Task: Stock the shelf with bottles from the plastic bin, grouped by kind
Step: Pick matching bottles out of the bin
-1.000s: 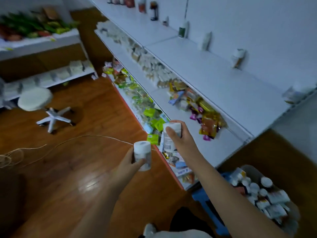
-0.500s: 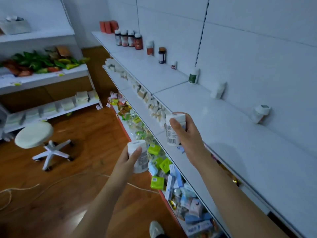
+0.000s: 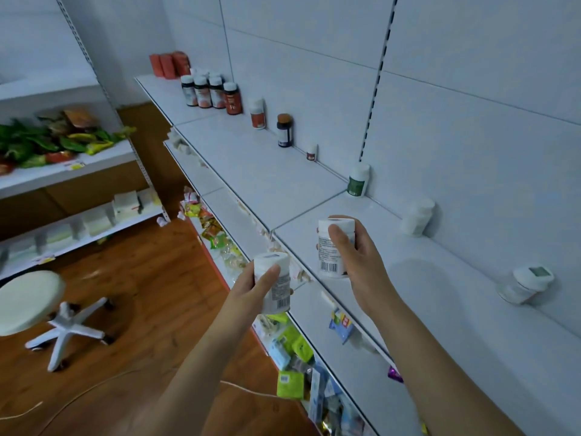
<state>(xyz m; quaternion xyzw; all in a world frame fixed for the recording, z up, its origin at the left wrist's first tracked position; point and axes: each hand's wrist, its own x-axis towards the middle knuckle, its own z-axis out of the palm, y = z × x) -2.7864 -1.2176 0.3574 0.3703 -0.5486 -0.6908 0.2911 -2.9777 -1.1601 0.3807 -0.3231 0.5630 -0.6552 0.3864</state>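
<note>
My left hand [image 3: 251, 287] grips a white bottle [image 3: 276, 287] with a barcode label, held upright in front of the shelf edge. My right hand [image 3: 355, 256] grips a second white bottle [image 3: 328, 256] of the same look, raised over the front of the top white shelf [image 3: 283, 180]. Along the shelf's back wall stand red canisters [image 3: 169, 65], dark-labelled bottles [image 3: 204, 91], a red bottle [image 3: 233, 99], a white-and-red bottle [image 3: 257, 114], a dark blue bottle [image 3: 284, 130], a tiny bottle [image 3: 311, 152], a green-labelled bottle [image 3: 357, 179], a plain white bottle [image 3: 418, 217] and a tipped white jar [image 3: 525, 283]. The plastic bin is out of view.
Lower shelves [image 3: 292, 344] hold packets and small boxes. A white stool [image 3: 34, 309] on wheels stands on the wooden floor at the left. A side rack [image 3: 63, 171] carries green and red packets. A thin cord [image 3: 94, 391] lies across the floor.
The view has swung up from the bin and lower shelves to the top shelf. Both hands have risen with their bottles, the right one now over the shelf's front edge.
</note>
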